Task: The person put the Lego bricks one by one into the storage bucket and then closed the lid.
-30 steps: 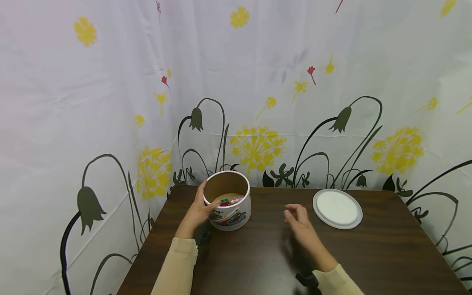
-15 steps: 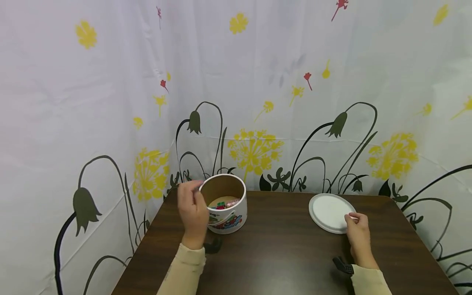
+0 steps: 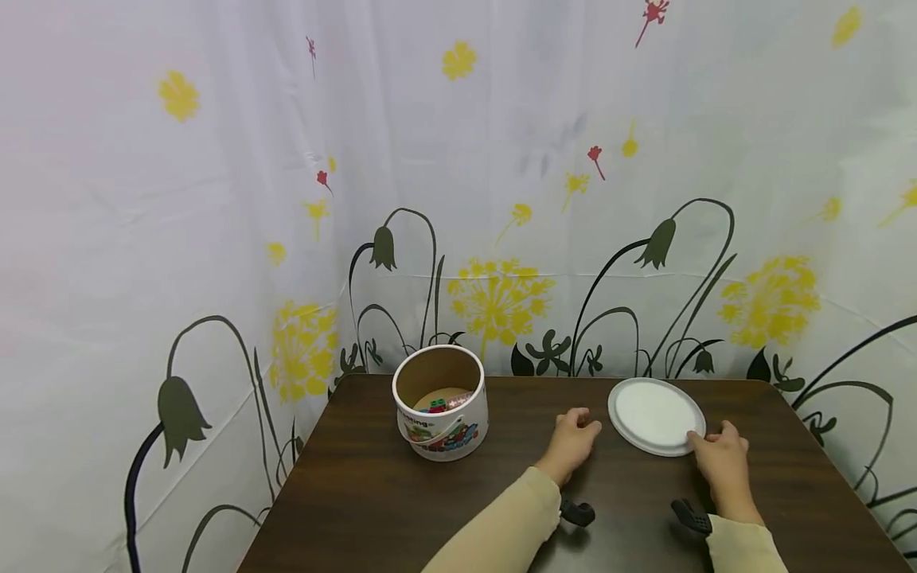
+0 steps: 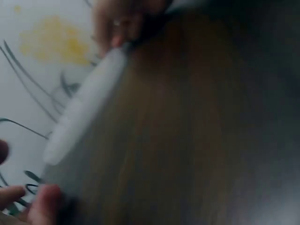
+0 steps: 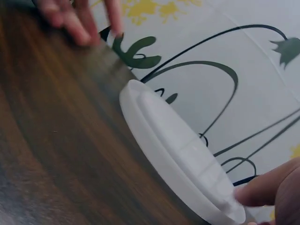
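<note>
My right hand (image 3: 723,469) is at the right edge of a round white lid (image 3: 655,414) on the table, pinching its rim. In the right wrist view the thumb (image 5: 262,187) lies on the rim; the other fingers are mostly out of frame. My left hand (image 3: 570,446) is above the table just left of the lid, apart from it, with loosely bent fingers and nothing in them. A white printed bucket (image 3: 447,430) with a handle stands upright and uncovered at the back left. Several small colourful pieces (image 3: 447,403) lie inside it. The left wrist view is blurred.
The dark wooden table (image 3: 401,509) has its back edge against a white curtain (image 3: 458,159) printed with flowers. Black wrist devices (image 3: 691,516) sit below both hands.
My left hand has let go of the bucket and moved right, close to the lid. My right hand has moved right to the lid's edge. Bucket and lid stay in place.
</note>
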The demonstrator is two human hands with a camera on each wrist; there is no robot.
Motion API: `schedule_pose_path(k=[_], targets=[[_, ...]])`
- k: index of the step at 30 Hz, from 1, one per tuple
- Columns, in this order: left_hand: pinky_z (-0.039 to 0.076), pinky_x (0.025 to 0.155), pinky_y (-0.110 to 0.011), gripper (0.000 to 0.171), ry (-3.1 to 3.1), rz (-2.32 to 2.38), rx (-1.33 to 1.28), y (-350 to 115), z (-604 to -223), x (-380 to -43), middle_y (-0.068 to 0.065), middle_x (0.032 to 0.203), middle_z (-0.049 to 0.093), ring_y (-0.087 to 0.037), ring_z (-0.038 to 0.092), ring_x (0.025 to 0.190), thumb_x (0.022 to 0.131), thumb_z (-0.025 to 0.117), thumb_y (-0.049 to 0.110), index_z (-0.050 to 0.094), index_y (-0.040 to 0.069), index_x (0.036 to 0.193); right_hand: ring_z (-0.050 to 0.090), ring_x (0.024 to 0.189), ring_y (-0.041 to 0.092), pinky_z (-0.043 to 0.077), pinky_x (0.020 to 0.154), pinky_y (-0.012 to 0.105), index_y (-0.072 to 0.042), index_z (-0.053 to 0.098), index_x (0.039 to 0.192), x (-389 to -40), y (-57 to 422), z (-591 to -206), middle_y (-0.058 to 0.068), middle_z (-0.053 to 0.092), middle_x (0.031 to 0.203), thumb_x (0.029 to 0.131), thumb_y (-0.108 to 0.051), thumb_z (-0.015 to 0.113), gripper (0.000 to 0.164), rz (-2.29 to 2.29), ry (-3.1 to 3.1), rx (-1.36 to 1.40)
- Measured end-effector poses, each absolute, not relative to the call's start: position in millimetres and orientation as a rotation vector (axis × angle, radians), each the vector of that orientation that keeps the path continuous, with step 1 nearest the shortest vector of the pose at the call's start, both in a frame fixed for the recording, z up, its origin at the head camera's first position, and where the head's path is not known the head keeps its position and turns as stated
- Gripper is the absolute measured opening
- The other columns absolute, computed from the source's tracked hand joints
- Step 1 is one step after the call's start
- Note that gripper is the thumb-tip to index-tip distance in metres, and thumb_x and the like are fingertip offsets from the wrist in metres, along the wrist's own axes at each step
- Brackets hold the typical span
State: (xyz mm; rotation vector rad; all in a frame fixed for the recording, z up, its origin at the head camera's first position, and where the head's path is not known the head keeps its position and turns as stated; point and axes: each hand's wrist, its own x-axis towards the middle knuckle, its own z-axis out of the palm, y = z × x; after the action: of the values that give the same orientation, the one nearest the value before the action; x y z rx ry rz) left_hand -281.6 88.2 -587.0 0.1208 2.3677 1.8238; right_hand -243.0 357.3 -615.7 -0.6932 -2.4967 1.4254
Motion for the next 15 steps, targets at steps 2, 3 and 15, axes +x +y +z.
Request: schedule_pose_path(k=[2, 3, 15], targets=[[0.049, 0.116, -0.052, 0.054, 2.352, 1.828, 0.066, 103, -594, -281, -0.013, 0.144, 0.056, -0.033, 0.061, 0.133, 0.103, 0.068, 0.027, 0.059, 0.003, 0.15, 0.043, 0.122, 0.054, 0.047, 0.098, 0.059, 0.021, 0.025, 0.16, -244, 358, -616, 0.044, 0.038, 0.135, 0.104, -0.024, 0.062, 0.081, 1.367, -2.589, -0.624], [0.044, 0.121, -0.055, 0.057, 2.346, 1.83, 0.045, 107, -593, -281, -0.016, 0.146, 0.054, -0.035, 0.056, 0.14, 0.102, 0.068, 0.027, 0.057, 0.001, 0.152, 0.041, 0.123, 0.055, 0.046, 0.101, 0.063, 0.022, 0.03, 0.157, -244, 357, -616, 0.045, 0.037, 0.135, 0.103, -0.024, 0.064, 0.078, 1.342, -2.628, -0.583], [0.048, 0.107, -0.052, 0.056, 1.79, 2.037, -0.032, 98, -584, -293, -0.017, 0.138, 0.053, -0.033, 0.053, 0.116, 0.1, 0.069, 0.02, 0.052, -0.01, 0.144, 0.045, 0.122, 0.045, 0.058, 0.091, 0.043, 0.02, 0.032, 0.156, -246, 349, -614, 0.038, 0.035, 0.141, 0.098, -0.012, 0.076, 0.08, 1.562, -2.668, -0.401]])
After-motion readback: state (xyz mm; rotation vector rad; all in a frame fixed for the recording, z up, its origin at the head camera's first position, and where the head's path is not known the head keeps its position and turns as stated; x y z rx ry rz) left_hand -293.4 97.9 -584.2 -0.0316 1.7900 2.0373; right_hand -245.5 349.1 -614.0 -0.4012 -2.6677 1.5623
